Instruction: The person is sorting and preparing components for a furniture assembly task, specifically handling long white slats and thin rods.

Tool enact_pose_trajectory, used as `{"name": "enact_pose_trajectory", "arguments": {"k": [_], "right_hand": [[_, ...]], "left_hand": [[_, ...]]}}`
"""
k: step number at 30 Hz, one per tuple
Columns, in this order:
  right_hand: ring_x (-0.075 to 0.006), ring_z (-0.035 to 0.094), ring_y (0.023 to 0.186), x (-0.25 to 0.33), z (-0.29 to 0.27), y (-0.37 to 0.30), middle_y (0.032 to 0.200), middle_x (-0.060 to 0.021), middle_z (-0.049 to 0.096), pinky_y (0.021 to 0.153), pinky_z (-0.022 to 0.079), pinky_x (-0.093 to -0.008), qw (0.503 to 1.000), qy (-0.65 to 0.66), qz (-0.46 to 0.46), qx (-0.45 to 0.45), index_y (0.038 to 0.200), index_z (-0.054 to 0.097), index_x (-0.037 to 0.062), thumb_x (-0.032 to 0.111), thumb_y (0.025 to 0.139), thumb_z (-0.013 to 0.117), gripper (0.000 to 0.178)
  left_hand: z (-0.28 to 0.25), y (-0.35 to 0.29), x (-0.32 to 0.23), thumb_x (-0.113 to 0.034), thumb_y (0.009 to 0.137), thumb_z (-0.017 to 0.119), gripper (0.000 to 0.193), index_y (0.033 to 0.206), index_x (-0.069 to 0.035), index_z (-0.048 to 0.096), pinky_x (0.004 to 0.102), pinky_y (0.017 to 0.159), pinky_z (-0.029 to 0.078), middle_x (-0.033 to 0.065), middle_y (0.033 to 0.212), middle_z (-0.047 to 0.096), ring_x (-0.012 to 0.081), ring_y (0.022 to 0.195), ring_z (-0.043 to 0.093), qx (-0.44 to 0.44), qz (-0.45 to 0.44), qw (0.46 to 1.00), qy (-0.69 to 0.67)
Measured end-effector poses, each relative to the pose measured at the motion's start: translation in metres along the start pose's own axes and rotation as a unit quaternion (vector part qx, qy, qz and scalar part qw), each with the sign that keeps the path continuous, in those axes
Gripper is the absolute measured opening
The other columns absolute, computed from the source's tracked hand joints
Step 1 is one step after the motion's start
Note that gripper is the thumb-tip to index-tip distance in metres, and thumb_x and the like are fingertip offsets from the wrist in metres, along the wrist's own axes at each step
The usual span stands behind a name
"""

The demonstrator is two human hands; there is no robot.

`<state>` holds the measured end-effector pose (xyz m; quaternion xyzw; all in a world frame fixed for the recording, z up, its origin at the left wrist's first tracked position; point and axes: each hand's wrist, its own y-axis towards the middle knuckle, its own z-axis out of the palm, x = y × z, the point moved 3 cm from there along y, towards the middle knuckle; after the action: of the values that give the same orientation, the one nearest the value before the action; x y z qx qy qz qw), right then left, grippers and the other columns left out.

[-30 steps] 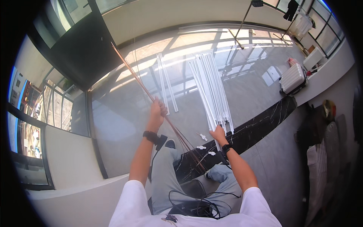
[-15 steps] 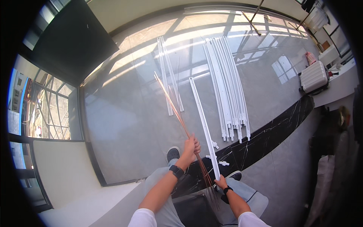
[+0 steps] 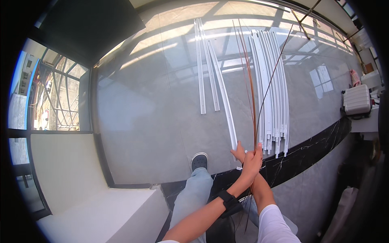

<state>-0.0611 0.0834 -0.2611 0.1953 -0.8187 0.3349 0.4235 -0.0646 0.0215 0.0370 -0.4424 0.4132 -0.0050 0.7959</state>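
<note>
My left hand (image 3: pixel 252 165) is closed around a bundle of thin reddish-brown rods (image 3: pixel 252 101), whose far ends fan apart above the floor. My left forearm crosses over my right one. From beneath it reaches my right hand (image 3: pixel 240 153), its fingers around the near end of a long white channel strip (image 3: pixel 225 97). The strip slants away to the far left, beside two similar white strips (image 3: pixel 200 69) on the floor. The far rod ends pass in front of a group of white strips (image 3: pixel 277 89) with small end connectors, to the right.
A black marble band (image 3: pixel 302 150) edges the glossy grey floor (image 3: pixel 150 133). My shoe (image 3: pixel 199 160) stands just beyond it. A white suitcase (image 3: pixel 356 99) stands at the right, a dark panel (image 3: pixel 87 28) at the far left. A metal stand (image 3: pixel 302 26) is at the back right.
My right hand has carried the white strip leftward under my left arm, beside the two strips. My left hand has swung the rods to the right. The view has turned left.
</note>
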Motion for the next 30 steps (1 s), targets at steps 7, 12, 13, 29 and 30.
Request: {"name": "enact_pose_trajectory", "arguments": {"k": [7,12,13,29,30], "right_hand": [[-0.0277,0.062,0.103,0.012,-0.071,0.018,0.116,-0.0169,0.061,0.091,0.05,-0.0388,0.999,-0.016,-0.014,-0.038,0.131,0.048,0.0017,0.014,0.084,0.065,0.052],[-0.0202,0.062,0.1,-0.008,-0.107,-0.117,0.109,-0.0106,0.064,0.088,0.05,-0.0339,0.975,0.196,0.063,0.082,0.122,0.056,0.001,0.017,0.091,0.062,0.036],[-0.0172,0.062,0.096,0.011,-0.123,-0.164,0.104,-0.0084,0.065,0.085,0.05,-0.0318,0.98,0.175,0.059,0.081,0.119,0.057,0.0004,0.014,0.092,0.06,0.031],[-0.0236,0.069,0.098,0.176,-0.271,-0.728,0.099,-0.0134,0.072,0.085,0.053,-0.0361,0.951,-0.105,0.279,-0.082,0.107,0.068,0.0006,0.025,0.086,0.072,0.032],[-0.0213,0.07,0.097,0.17,-0.258,-0.757,0.098,-0.0116,0.072,0.084,0.054,-0.0348,0.946,-0.054,0.287,-0.142,0.104,0.069,0.0009,0.021,0.085,0.073,0.028]], "left_hand": [[0.012,0.009,0.001,-0.045,0.103,0.044,0.057,0.073,0.003,0.052,0.0393,0.06,0.042,0.0101,0.064,0.055,0.0209,0.061,0.05,0.079,0.028,0.994,0.07],[0.012,0.039,0.037,-0.051,0.102,0.042,0.053,0.064,-0.015,0.031,0.0238,0.039,0.022,-0.0067,0.054,0.03,0.0057,0.041,0.027,-0.002,0.047,0.998,0.043],[0.013,0.014,0.006,-0.052,0.102,0.041,0.054,0.064,-0.015,0.031,0.0243,0.039,0.021,-0.0068,0.052,0.028,0.0062,0.04,0.026,0.051,0.01,0.999,-0.008],[0.007,-0.077,-0.104,-0.055,0.102,0.04,0.06,0.059,-0.016,0.025,0.0259,0.041,0.015,-0.0059,0.049,0.02,0.0075,0.041,0.02,0.263,0.123,0.949,-0.121],[0.011,-0.085,-0.119,-0.055,0.101,0.04,0.06,0.058,-0.016,0.025,0.026,0.041,0.015,-0.0059,0.049,0.02,0.0077,0.041,0.02,0.253,0.155,0.946,-0.133]]}}
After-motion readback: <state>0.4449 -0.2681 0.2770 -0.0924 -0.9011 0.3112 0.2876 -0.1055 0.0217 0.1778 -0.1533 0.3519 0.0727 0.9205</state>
